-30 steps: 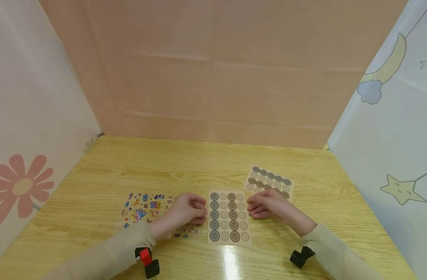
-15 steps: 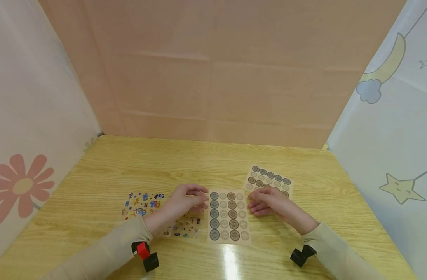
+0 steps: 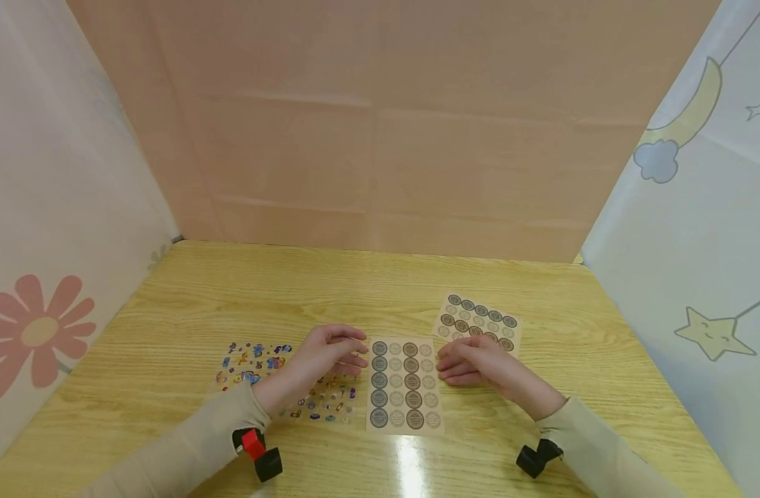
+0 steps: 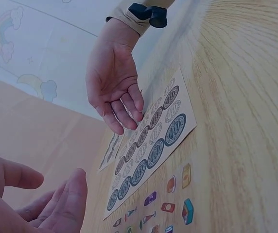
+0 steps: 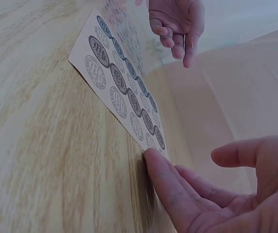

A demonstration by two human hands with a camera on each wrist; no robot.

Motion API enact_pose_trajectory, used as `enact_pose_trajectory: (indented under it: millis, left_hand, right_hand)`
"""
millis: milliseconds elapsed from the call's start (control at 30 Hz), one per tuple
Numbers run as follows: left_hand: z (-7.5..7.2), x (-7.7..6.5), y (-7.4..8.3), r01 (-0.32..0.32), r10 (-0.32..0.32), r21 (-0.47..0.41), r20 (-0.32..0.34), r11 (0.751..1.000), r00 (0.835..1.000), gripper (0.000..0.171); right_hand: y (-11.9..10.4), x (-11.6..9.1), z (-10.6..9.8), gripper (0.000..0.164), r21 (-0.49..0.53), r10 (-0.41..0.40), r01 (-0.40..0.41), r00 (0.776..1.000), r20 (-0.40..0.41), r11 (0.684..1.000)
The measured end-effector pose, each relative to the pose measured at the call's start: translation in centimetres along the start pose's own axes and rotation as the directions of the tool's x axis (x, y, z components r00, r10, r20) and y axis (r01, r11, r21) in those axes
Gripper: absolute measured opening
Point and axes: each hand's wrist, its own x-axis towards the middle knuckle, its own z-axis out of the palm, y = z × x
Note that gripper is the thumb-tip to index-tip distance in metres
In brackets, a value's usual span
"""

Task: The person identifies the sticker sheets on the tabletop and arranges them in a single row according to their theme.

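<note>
A cream sheet of round stickers (image 3: 404, 387) lies flat on the table between both hands, printed with rows of dark and pale circles. By its right edge is my right hand (image 3: 479, 363); in the right wrist view a fingertip (image 5: 158, 162) touches the sheet's edge, with the thumb held apart. Just left of the sheet hovers my left hand (image 3: 330, 356), its fingers relaxed and thumb apart, holding nothing. Under and beside the left hand lie clear sheets of small colourful stickers (image 3: 317, 408), partly covered by that hand and forearm.
A second sheet of round stickers (image 3: 479, 318) lies at an angle behind my right hand, which covers its near part. The wooden table (image 3: 317, 277) meets a plain pinkish backdrop (image 3: 367, 152), with patterned cloth walls on either side.
The middle sheet has shifted slightly left, with my right hand moving along at its edge. My left hand has risen a little away from the table, uncovering more of the colourful stickers.
</note>
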Motion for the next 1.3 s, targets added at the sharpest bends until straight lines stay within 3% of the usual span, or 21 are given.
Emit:
enact_pose_trajectory:
  millis: [400,633,767,867,1133,1300]
  left_hand:
    - [0.2,0.3,0.1,0.007,-0.008,0.007,0.032,1.000,0.999,0.035]
    - [1.4,1.1,1.1,0.020,-0.017,-0.014,0.157,1.000,0.987,0.048]
    - [2.0,2.0,2.1,0.009,-0.003,-0.029,0.229,1.000,0.973,0.049]
    - [2.6,2.9,2.8,0.022,-0.003,-0.073,0.248,0.997,0.969,0.047]
    - [3.4,5.2,3.7,0.074,-0.014,-0.176,0.322,0.982,0.947,0.042]
    - [4.3,7.0,3.9,0.158,-0.062,-0.278,0.325,0.948,0.944,0.049]
  right_hand:
    - [-0.2,-0.1,-0.6,0.040,-0.009,-0.012,0.012,1.000,-0.015,1.000]
    - [-1.4,-0.5,-2.4,0.045,-0.042,-0.057,0.055,0.997,-0.056,0.998]
    - [-2.6,-0.9,-3.8,0.048,-0.032,-0.087,0.084,0.992,-0.088,0.996]
    - [-3.3,-1.4,-5.1,0.046,-0.023,-0.113,0.111,0.988,-0.109,0.994]
    - [-3.4,-2.4,-8.4,0.031,0.056,-0.167,0.176,0.977,-0.131,0.983]
    - [-2.7,-2.4,-10.3,0.021,0.136,-0.148,0.168,0.978,-0.146,0.976]
